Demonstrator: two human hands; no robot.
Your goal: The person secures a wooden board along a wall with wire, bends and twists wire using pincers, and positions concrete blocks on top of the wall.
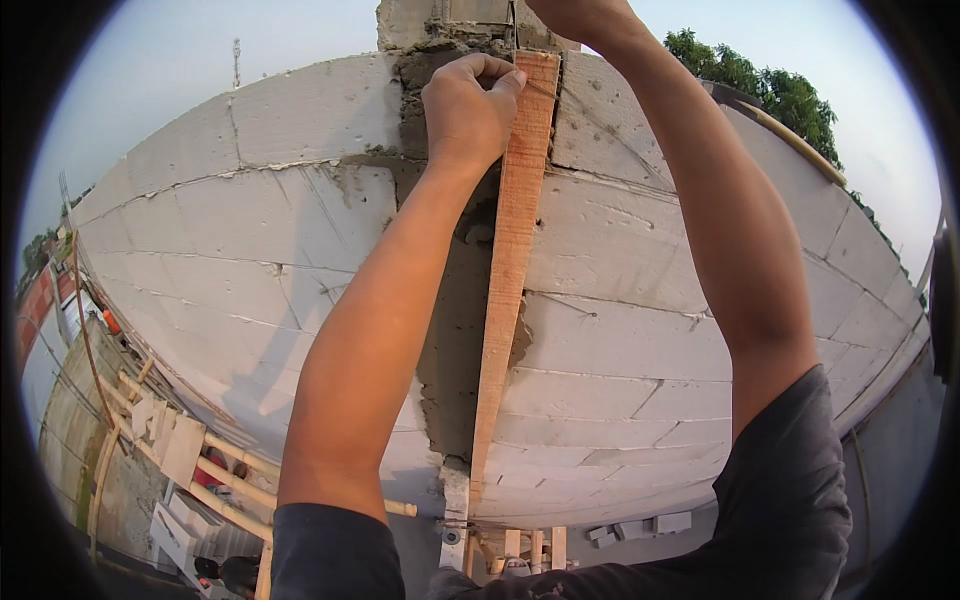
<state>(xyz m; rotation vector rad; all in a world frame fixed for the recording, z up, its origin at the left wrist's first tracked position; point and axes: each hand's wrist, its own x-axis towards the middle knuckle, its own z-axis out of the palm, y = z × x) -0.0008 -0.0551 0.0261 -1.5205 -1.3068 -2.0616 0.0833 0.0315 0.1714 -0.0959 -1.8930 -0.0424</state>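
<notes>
My left hand (468,112) is raised to the top of a long reddish wooden board (518,200), its thumb and forefinger pinched together at the board's upper left edge. Whatever lies between those fingertips is too small to make out. The board stands upright along a grey mortared column strip (455,350) in a white block wall (620,250). A thin dark wire or rod (514,22) rises just above the board's top. Higher up, my right hand (585,18) is cut off by the frame's upper edge, so its fingers are hidden.
Rough grey masonry (405,25) rises above the wall top. Bamboo poles (235,500) form scaffolding at lower left, with pale slabs (183,450) on it. Loose blocks (672,522) lie below right. A nail (590,313) sticks out of the wall right of the board.
</notes>
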